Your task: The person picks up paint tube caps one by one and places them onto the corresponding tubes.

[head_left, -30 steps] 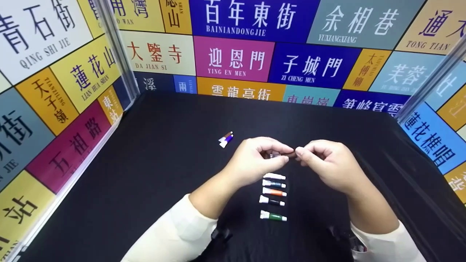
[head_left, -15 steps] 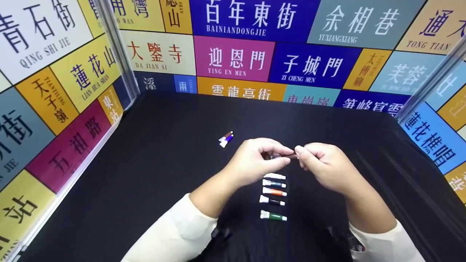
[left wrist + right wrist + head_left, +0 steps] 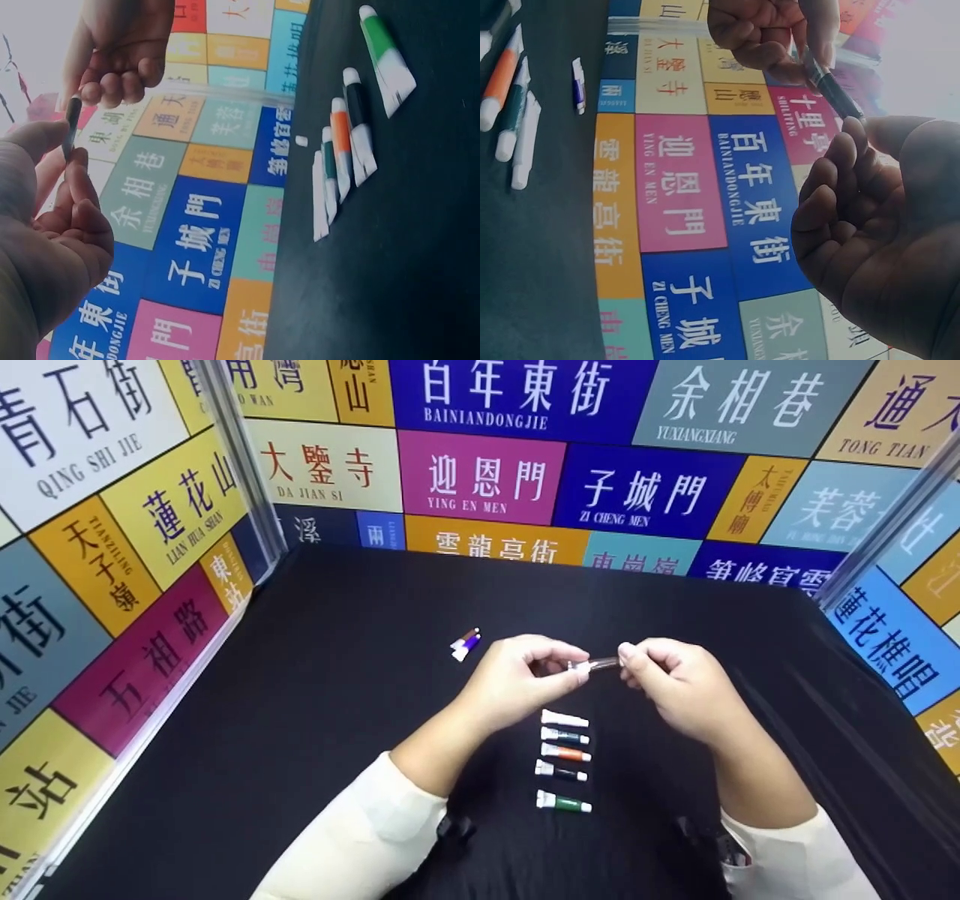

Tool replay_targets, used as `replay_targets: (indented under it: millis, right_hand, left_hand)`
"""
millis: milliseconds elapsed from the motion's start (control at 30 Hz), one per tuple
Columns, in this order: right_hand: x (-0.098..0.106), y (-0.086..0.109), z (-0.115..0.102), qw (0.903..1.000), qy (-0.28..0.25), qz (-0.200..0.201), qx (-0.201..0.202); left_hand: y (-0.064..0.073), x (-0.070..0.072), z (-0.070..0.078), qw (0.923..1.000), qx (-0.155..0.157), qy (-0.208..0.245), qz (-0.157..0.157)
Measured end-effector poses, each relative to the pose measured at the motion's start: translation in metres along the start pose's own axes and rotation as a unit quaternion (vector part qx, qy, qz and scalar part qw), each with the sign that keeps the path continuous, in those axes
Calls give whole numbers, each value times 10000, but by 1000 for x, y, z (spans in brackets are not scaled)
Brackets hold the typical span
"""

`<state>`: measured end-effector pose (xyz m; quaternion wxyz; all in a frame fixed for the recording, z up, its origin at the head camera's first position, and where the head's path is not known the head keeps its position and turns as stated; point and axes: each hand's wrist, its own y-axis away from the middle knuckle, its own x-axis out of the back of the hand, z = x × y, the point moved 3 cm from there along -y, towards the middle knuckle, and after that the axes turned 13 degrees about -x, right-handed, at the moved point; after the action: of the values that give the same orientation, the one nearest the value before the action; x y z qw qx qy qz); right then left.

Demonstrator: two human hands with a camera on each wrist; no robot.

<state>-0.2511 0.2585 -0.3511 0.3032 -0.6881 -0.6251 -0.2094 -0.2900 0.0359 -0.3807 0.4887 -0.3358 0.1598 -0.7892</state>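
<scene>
A small dark brown-looking paint tube point(image 3: 604, 663) is held in the air between both hands. My left hand point(image 3: 517, 679) pinches its pale flat end between thumb and fingers. At its other end, my right hand point(image 3: 686, 686) grips with thumb and forefinger, hiding the tip. The right wrist view shows the tube point(image 3: 838, 94) slanting from one hand to the other, its label too dark to read. Below the hands lie paint tubes in a column: white point(image 3: 565, 719), dark teal point(image 3: 566, 736), orange point(image 3: 568, 753), black point(image 3: 562, 770) and green point(image 3: 565, 802).
A brown paint tube point(image 3: 466, 637) and a purple one point(image 3: 468, 646) lie together farther back on the black tablecloth point(image 3: 337, 697). In the left wrist view a small white piece point(image 3: 301, 140) sits on the cloth. Sign-printed panels point(image 3: 480, 480) stand around the table's back and sides.
Both hands have risen slightly and drawn a little apart, the right one moving right. More of the tube now shows between them. The tubes on the cloth stay put.
</scene>
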Motion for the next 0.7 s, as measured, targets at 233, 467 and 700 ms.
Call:
replay_targets:
  millis: [233, 467, 700]
  right_hand:
    - [-5, -11, 10, 9992, 198, -341, -98]
    - [3, -26, 31, 9957, -457, -417, -688]
    - [15, -52, 68, 9702, -1861, -563, -1443]
  left_hand:
    - [-2, 0, -10, 9972, -144, -696, -211]
    - [-5, -6, -32, 9947, 198, -910, -441]
    - [-9, -20, -57, 9844, 859, -993, -1170]
